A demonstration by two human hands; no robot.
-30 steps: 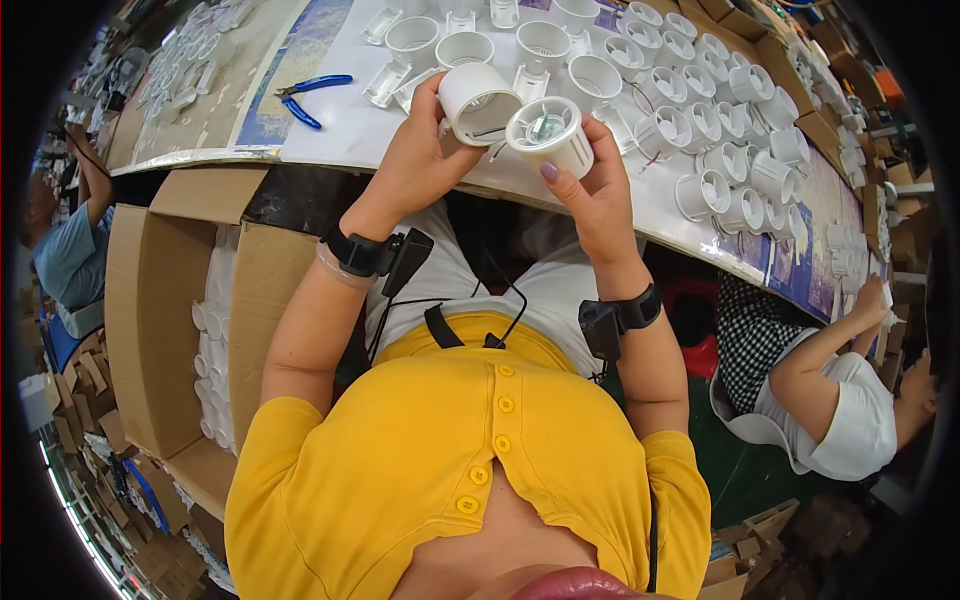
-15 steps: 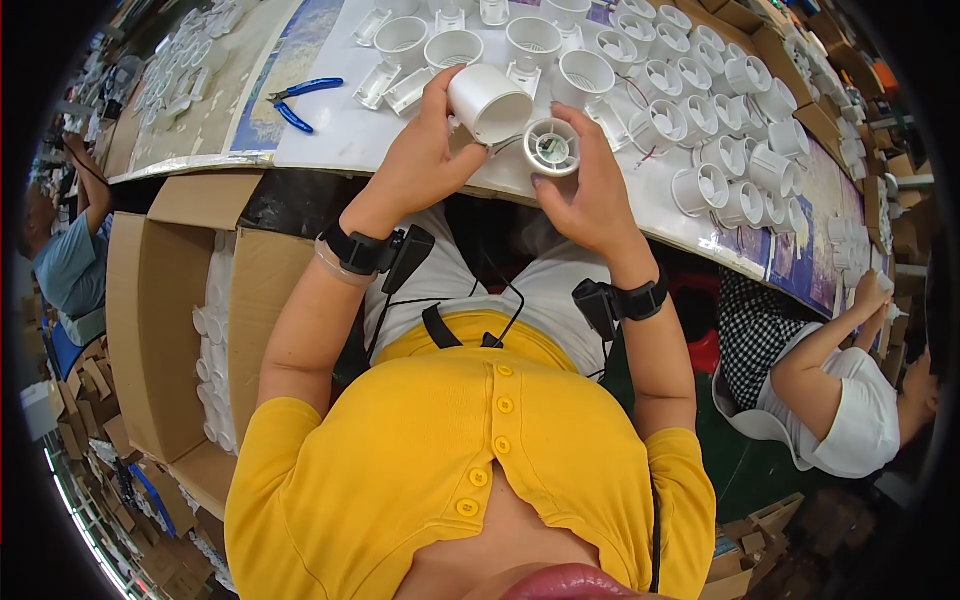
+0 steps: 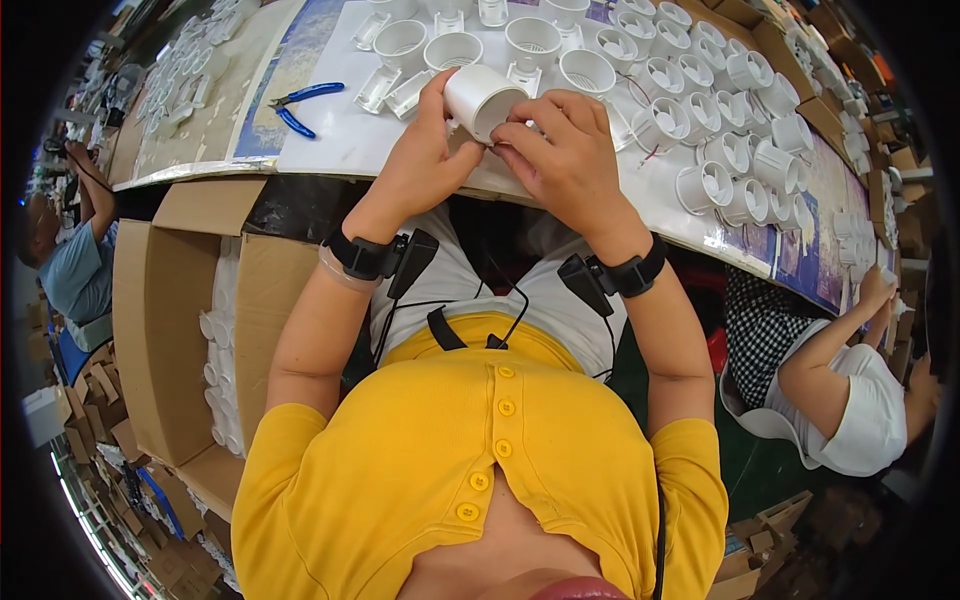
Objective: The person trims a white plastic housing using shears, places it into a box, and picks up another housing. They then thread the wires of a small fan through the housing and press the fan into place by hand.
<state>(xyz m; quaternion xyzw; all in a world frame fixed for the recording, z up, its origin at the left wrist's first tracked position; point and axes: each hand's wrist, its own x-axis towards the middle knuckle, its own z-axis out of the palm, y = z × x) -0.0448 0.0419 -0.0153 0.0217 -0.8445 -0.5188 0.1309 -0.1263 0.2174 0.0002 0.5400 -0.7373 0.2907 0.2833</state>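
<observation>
White cup (image 3: 476, 97) between both hands (image 3: 420, 160) (image 3: 575, 165)

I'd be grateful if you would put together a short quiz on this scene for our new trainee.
1. Multiple choice: what does the left hand hold?
A) a blue tool handle
B) a white cup
C) a cardboard flap

2. True or false: the blue-handled cutters lie on the table, touched by neither hand.

3. Fill the gap: the open cardboard box appears to the ____ of both hands.

Key: 1. B; 2. True; 3. left
</observation>
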